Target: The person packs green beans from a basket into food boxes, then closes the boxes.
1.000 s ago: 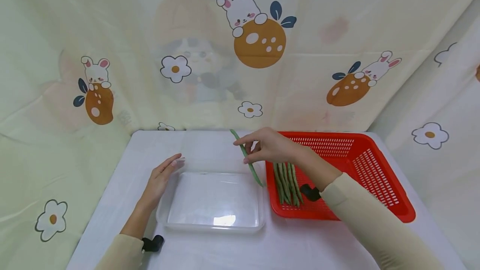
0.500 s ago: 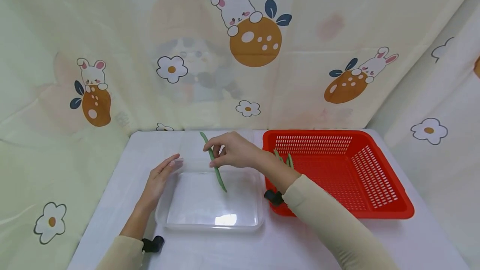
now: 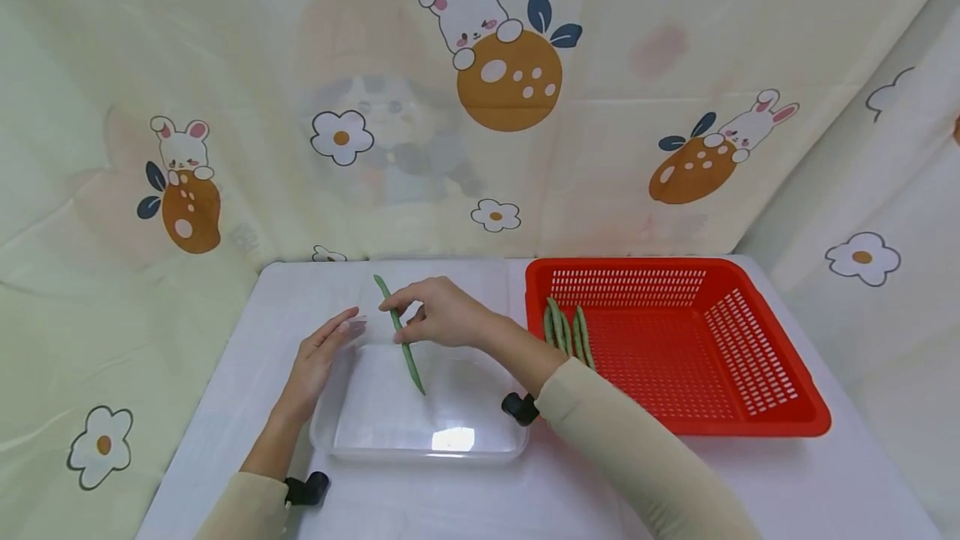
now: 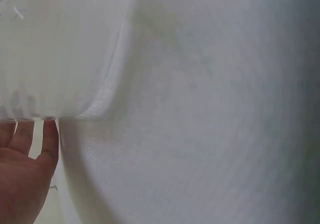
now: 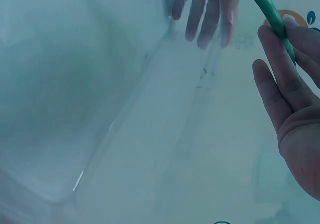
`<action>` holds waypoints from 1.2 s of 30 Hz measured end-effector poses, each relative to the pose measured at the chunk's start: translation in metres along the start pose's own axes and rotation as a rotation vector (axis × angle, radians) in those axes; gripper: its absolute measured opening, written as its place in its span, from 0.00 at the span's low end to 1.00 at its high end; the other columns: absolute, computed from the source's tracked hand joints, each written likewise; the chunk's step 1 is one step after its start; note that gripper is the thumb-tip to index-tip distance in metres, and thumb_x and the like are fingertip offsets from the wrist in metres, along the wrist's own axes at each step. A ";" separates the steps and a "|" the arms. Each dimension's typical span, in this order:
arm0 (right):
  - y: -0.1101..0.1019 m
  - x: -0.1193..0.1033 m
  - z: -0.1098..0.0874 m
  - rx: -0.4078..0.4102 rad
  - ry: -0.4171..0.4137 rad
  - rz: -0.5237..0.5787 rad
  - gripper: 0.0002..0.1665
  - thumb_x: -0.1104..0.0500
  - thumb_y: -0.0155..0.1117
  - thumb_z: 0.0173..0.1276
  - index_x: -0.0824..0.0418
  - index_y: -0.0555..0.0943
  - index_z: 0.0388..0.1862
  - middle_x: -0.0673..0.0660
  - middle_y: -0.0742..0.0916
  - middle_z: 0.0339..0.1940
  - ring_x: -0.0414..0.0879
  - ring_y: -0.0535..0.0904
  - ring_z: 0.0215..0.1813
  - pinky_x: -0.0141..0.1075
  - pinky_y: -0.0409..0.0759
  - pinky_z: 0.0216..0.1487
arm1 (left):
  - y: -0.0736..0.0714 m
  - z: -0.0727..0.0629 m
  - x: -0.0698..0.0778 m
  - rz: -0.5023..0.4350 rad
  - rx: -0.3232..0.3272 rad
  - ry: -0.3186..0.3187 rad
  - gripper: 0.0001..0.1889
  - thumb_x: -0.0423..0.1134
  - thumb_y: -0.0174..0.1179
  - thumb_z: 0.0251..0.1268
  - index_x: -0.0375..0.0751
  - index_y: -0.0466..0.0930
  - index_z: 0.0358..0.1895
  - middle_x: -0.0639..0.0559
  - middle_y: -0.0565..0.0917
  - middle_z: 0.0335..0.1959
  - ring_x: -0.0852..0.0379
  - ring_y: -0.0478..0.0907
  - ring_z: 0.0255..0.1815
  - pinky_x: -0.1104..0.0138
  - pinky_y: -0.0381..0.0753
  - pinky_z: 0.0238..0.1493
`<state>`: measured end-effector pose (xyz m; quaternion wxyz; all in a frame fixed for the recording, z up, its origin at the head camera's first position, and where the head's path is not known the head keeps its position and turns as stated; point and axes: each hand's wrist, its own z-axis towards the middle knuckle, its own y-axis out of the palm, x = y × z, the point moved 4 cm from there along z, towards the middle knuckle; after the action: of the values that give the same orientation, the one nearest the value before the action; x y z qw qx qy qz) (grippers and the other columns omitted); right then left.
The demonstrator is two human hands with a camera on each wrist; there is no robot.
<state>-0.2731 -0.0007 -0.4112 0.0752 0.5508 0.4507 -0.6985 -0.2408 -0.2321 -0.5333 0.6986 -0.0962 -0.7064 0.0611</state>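
Observation:
My right hand (image 3: 442, 315) pinches a green bean (image 3: 408, 357) between thumb and fingers, above the back part of a clear plastic container (image 3: 427, 454). The bean slants, its near end hanging over the container. In the right wrist view, the green bean (image 5: 270, 9) crosses the fingertips at the upper right. My left hand (image 3: 313, 365) is at the container's back left side, fingers fairly straight. In the left wrist view, the fingertips of the left hand (image 4: 25, 169) touch the container's wall (image 4: 100, 92). No bean shows inside the container.
A red perforated basket (image 3: 675, 427) stands right of the container, with several green beans (image 3: 568, 332) lying along its left side, partly hidden by the right forearm. Both stand on a white-covered table (image 3: 420, 507). A printed curtain (image 3: 600, 148) hangs behind the table.
My right hand has carried the green bean leftward from beside the basket to over the container, moving lower lately. The left hand stays at the container's side.

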 end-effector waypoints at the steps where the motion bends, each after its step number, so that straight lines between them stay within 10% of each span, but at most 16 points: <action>1: 0.002 0.000 0.002 0.001 -0.005 0.001 0.28 0.64 0.78 0.64 0.58 0.84 0.64 0.55 0.89 0.54 0.39 0.89 0.37 0.30 0.87 0.44 | -0.001 0.000 0.000 -0.001 0.002 -0.001 0.26 0.54 0.45 0.86 0.49 0.69 0.77 0.41 0.79 0.71 0.46 0.69 0.78 0.45 0.51 0.84; 18: 0.046 0.022 0.023 0.006 -0.024 0.069 0.23 0.63 0.79 0.63 0.58 0.86 0.57 0.52 0.87 0.43 0.37 0.86 0.31 0.29 0.85 0.37 | -0.005 -0.001 0.000 -0.010 0.028 0.001 0.26 0.53 0.46 0.85 0.45 0.71 0.76 0.43 0.74 0.76 0.50 0.58 0.84 0.45 0.47 0.85; 36: 0.077 0.035 0.030 -0.182 0.072 -0.076 0.25 0.60 0.81 0.62 0.67 0.83 0.55 0.54 0.91 0.32 0.33 0.79 0.31 0.25 0.74 0.36 | -0.003 0.001 -0.001 -0.023 0.023 -0.013 0.26 0.55 0.47 0.85 0.50 0.71 0.76 0.42 0.80 0.71 0.50 0.64 0.81 0.46 0.48 0.85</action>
<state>-0.2613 -0.0525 -0.4830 0.0822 0.5490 0.5350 -0.6369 -0.2418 -0.2350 -0.5332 0.6958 -0.0799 -0.7111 0.0618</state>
